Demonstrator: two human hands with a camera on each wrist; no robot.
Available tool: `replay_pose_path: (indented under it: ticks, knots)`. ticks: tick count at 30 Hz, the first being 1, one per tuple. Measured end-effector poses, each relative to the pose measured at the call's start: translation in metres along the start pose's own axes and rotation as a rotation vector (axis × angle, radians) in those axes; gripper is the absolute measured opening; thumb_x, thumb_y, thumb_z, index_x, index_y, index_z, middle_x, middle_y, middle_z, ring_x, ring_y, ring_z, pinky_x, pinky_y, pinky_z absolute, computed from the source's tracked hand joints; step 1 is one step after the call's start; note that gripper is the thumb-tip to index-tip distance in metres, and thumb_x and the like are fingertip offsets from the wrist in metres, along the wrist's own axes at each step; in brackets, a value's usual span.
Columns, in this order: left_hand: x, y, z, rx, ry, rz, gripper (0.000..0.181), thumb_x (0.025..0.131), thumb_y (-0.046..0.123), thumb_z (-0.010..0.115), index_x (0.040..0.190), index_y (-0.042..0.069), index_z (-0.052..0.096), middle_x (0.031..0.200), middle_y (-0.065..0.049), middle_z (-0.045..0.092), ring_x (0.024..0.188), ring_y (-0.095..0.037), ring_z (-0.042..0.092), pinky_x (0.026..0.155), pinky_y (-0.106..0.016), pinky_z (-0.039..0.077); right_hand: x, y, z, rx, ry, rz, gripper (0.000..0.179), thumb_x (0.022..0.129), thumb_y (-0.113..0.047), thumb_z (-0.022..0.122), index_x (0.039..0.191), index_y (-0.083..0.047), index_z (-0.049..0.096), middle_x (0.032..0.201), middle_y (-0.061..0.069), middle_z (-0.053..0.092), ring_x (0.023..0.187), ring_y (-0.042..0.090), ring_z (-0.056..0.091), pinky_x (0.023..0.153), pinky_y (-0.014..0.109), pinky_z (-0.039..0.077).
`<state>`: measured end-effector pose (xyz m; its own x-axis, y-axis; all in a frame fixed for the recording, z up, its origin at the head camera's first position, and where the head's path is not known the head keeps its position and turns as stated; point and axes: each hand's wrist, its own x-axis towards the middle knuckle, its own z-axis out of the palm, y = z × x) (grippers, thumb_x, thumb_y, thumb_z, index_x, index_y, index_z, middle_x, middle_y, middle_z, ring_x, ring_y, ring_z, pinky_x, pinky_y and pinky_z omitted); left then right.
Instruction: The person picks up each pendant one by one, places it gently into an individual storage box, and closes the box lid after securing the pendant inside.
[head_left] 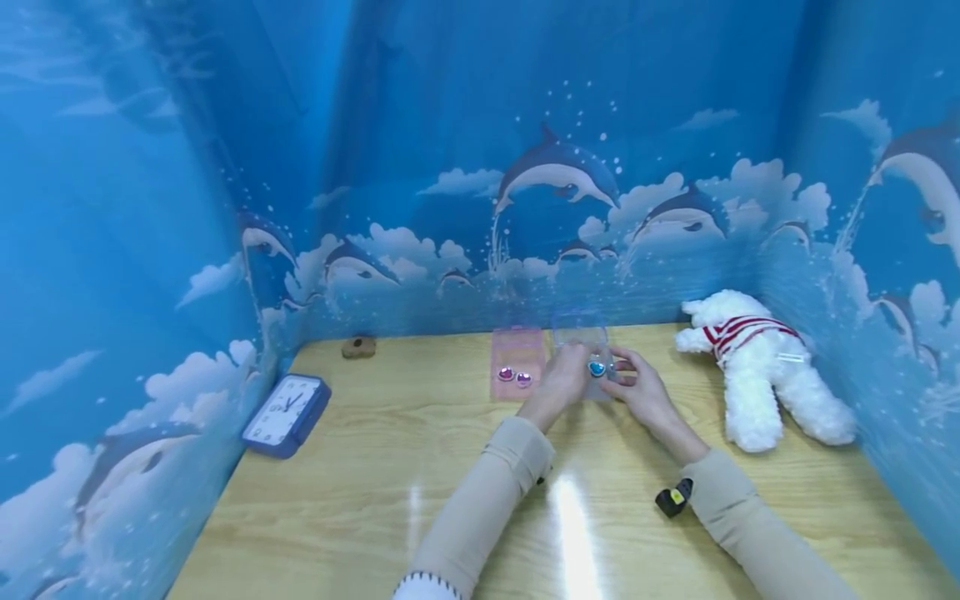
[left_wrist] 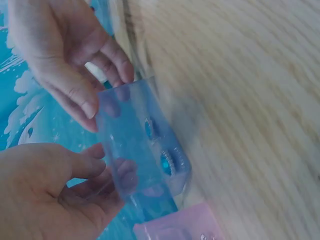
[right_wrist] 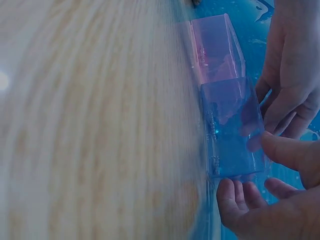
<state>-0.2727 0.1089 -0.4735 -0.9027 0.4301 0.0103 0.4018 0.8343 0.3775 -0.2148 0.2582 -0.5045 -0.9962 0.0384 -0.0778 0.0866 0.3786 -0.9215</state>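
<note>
A see-through blue plastic case [left_wrist: 137, 135] lies between both hands, its clear lid raised. Two blue gem pieces with silvery rims show through it, one of them the blue gem [head_left: 597, 367]. My left hand [head_left: 567, 373] pinches the lid's left side, some fingertips showing through the plastic. At the right end, my right hand [head_left: 637, 390] holds the case between its thumb and curled fingers. Just left of it is a see-through pink case [head_left: 517, 346] with two pink gem pieces [head_left: 514, 377] inside; neither hand touches it.
A white plush toy [head_left: 753, 367] with a red-striped top lies at the right. Towards the left stands a blue-framed clock [head_left: 287, 414]. A small brown object [head_left: 358, 347] rests near the back edge of the wooden table [head_left: 360, 492]. Dolphin-printed curtains [head_left: 450, 125] enclose the table.
</note>
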Motion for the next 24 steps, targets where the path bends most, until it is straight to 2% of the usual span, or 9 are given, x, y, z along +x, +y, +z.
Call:
replay_pose_path:
  ticks: [3,7,10,13,14,15,17,20,24]
  knots:
    - [-0.004,-0.003,-0.007,-0.118,0.006,-0.026,0.055,0.095,-0.004,0.062,0.142,0.024,0.067,0.140,-0.003,0.071,0.124,-0.023,0.069,0.102,-0.036,0.061,0.000,0.000,-0.001,-0.001,-0.004,0.009,0.071,0.103,-0.012,0.067,0.164,-0.004,0.031,0.149,0.031,0.049,0.128,0.044,0.058,0.084,0.028,0.059]
    - [-0.011,-0.010,-0.016,-0.372,0.048,-0.041,0.047,0.103,0.000,0.052,0.145,0.018,0.063,0.149,-0.006,0.065,0.130,-0.025,0.065,0.110,-0.042,0.057,0.003,-0.001,-0.003,-0.015,-0.011,0.014,0.074,0.102,-0.012,0.068,0.164,-0.001,0.028,0.148,0.032,0.049,0.126,0.044,0.058,0.082,0.025,0.059]
    - [-0.014,-0.016,-0.020,-0.531,0.088,-0.035,0.041,0.110,0.009,0.046,0.149,0.015,0.058,0.148,-0.011,0.064,0.113,-0.020,0.067,0.102,-0.039,0.060,0.006,-0.004,-0.005,-0.029,-0.003,0.012,0.077,0.103,-0.017,0.069,0.164,0.000,0.026,0.150,0.032,0.048,0.129,0.045,0.056,0.086,0.026,0.056]
    - [-0.015,-0.022,-0.024,-0.649,0.092,-0.023,0.043,0.114,0.018,0.039,0.155,0.010,0.048,0.129,-0.025,0.067,0.083,-0.021,0.058,0.083,-0.043,0.060,0.012,-0.009,-0.008,-0.029,0.007,0.013,0.079,0.106,-0.030,0.064,0.166,-0.001,0.022,0.157,0.031,0.043,0.138,0.049,0.051,0.102,0.040,0.056]
    - [-0.015,-0.023,-0.024,-0.671,0.090,-0.024,0.045,0.114,0.021,0.038,0.157,0.009,0.045,0.123,-0.028,0.066,0.081,-0.021,0.056,0.082,-0.044,0.059,0.013,-0.011,-0.008,-0.026,0.004,0.018,0.080,0.108,-0.036,0.060,0.167,-0.002,0.020,0.160,0.031,0.040,0.142,0.050,0.048,0.107,0.047,0.055]
    - [-0.014,-0.024,-0.025,-0.682,0.092,-0.029,0.046,0.115,0.023,0.037,0.158,0.007,0.042,0.127,-0.029,0.065,0.090,-0.020,0.059,0.091,-0.044,0.059,0.015,-0.013,-0.009,-0.016,0.000,0.021,0.080,0.109,-0.041,0.055,0.167,-0.001,0.017,0.163,0.032,0.037,0.145,0.051,0.044,0.112,0.053,0.052]
    - [-0.014,-0.026,-0.026,-0.739,0.076,-0.054,0.051,0.115,0.029,0.036,0.159,0.004,0.038,0.132,-0.031,0.061,0.105,-0.030,0.065,0.103,-0.050,0.056,0.020,-0.016,-0.010,0.008,-0.009,0.035,0.083,0.111,-0.049,0.046,0.168,-0.001,0.011,0.167,0.033,0.029,0.152,0.052,0.037,0.121,0.059,0.044]
    - [-0.012,-0.028,-0.026,-0.808,0.063,-0.108,0.058,0.114,0.038,0.036,0.160,0.003,0.034,0.158,-0.025,0.048,0.148,-0.036,0.049,0.128,-0.051,0.039,0.026,-0.020,-0.010,0.049,-0.035,0.065,0.086,0.111,-0.059,0.029,0.168,-0.001,0.002,0.172,0.032,0.018,0.158,0.051,0.026,0.127,0.061,0.035]
    - [-0.010,-0.030,-0.027,-0.902,0.021,-0.156,0.062,0.113,0.041,0.034,0.163,0.004,0.028,0.167,-0.023,0.039,0.156,-0.039,0.037,0.132,-0.053,0.031,0.032,-0.026,-0.010,0.092,-0.065,0.112,0.089,0.107,-0.066,0.014,0.169,-0.004,-0.005,0.174,0.030,0.014,0.160,0.049,0.021,0.130,0.062,0.029]
